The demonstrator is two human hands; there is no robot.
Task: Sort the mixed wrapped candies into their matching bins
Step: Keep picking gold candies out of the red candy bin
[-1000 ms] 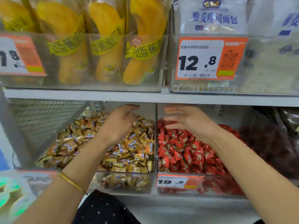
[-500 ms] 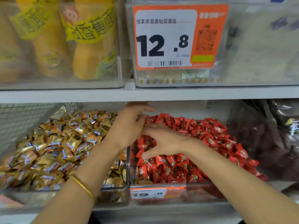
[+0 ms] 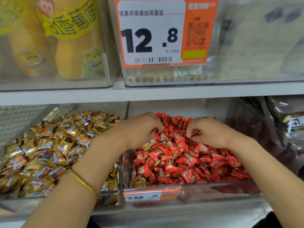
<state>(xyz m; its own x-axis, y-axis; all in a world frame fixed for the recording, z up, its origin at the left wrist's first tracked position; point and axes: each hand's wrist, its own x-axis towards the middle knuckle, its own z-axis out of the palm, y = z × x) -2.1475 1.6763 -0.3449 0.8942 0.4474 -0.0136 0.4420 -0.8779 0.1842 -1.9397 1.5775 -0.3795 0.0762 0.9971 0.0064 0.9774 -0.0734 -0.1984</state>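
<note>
Two clear bins are set side by side under a shelf. Gold candies (image 3: 49,150) are heaped in the left bin (image 3: 49,204). The left hand (image 3: 139,129), with a gold bracelet (image 3: 83,183) on its wrist, is reached across into the right bin (image 3: 213,193). Its fingers are curled down among the red candies (image 3: 181,160) with the tips buried, so a grip cannot be told. A stray gold-wrapped candy (image 3: 162,138) lies just beside them. A dark red candy (image 3: 195,132) is pinched between the thumb and curled fingers of the right hand (image 3: 209,132). The lower price tag (image 3: 148,196) is blurred, while 12.8 is read on the upper price tag (image 3: 151,33). Dark packs (image 3: 263,137) are cut off at far right.
</note>
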